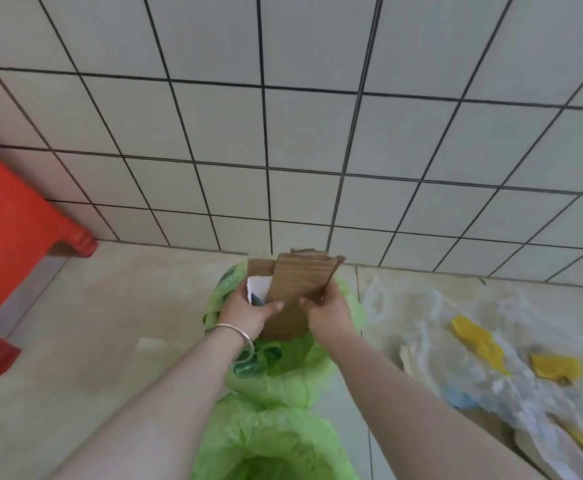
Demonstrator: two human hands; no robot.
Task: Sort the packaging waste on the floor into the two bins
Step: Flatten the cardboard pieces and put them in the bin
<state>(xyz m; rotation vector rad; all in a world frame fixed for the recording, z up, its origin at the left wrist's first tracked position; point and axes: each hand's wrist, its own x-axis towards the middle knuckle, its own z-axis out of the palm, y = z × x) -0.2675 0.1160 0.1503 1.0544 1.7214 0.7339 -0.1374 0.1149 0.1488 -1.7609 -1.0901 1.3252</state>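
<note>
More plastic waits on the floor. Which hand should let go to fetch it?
Right hand, probably: the clear plastic lies on its side, while the left hand also grips the cardboard over the bin.

red stool (13, 244): cut off at left edge | near green bin (269, 441): cut off at bottom | plastic pile (512, 368): blurry, cut off right

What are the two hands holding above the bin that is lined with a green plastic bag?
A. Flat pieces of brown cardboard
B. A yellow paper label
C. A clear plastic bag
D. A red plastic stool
A: the left hand and the right hand both grip flat pieces of brown cardboard over the green-lined bin.
</note>
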